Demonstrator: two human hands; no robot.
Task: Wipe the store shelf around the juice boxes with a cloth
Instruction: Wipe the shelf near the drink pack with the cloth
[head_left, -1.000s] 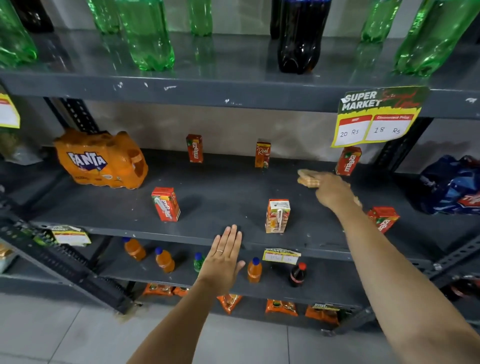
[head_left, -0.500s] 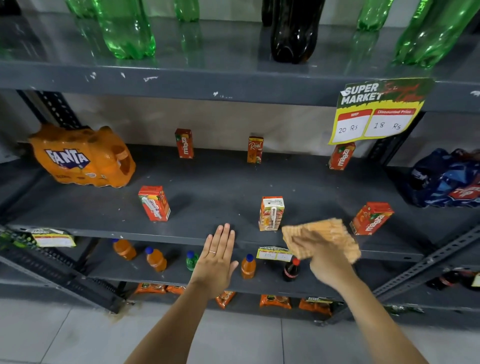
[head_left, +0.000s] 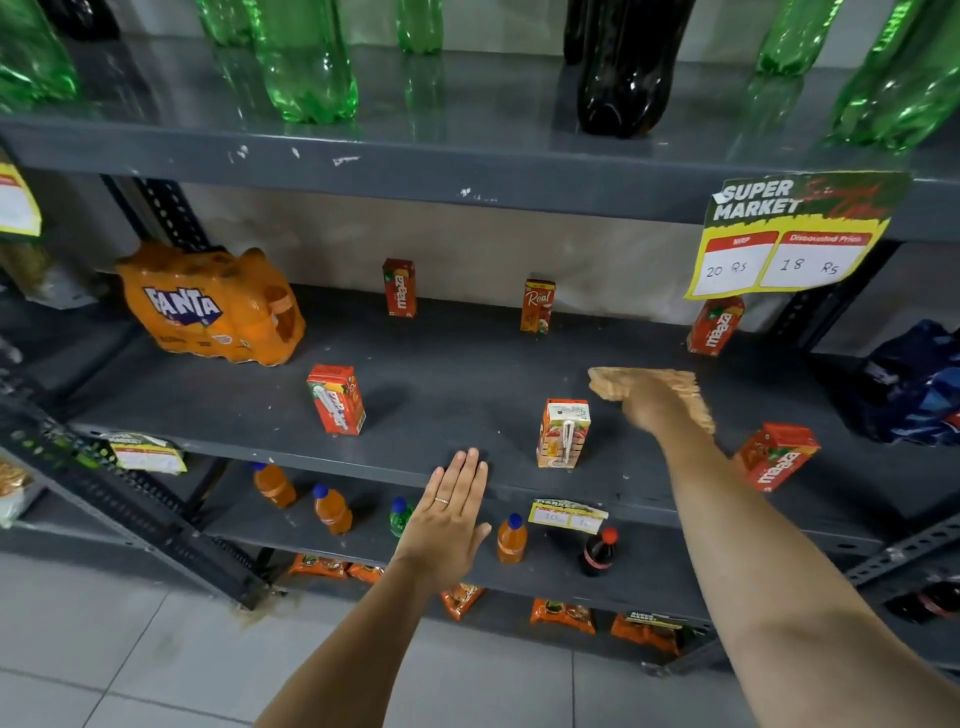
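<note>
The grey middle shelf (head_left: 447, 374) carries several small juice boxes: a red one (head_left: 336, 399) front left, a white-topped one (head_left: 563, 434) front centre, a red Maaza box (head_left: 777, 456) lying front right, and three upright at the back (head_left: 399, 287), (head_left: 537, 305), (head_left: 715, 325). My right hand (head_left: 652, 405) presses a tan cloth (head_left: 613, 382) flat on the shelf, just right of and behind the white-topped box. My left hand (head_left: 451, 512) rests flat on the shelf's front edge, fingers together, holding nothing.
An orange Fanta pack (head_left: 210, 306) sits at the shelf's left end, a blue pack (head_left: 914, 384) at the right. A yellow price sign (head_left: 789, 234) hangs from the upper shelf with green bottles (head_left: 306, 57). Small bottles (head_left: 332, 509) stand on the lower shelf.
My right hand has swept the cloth from the shelf's front edge back up onto the shelf, behind the white-topped box. My left hand has stayed on the front edge.
</note>
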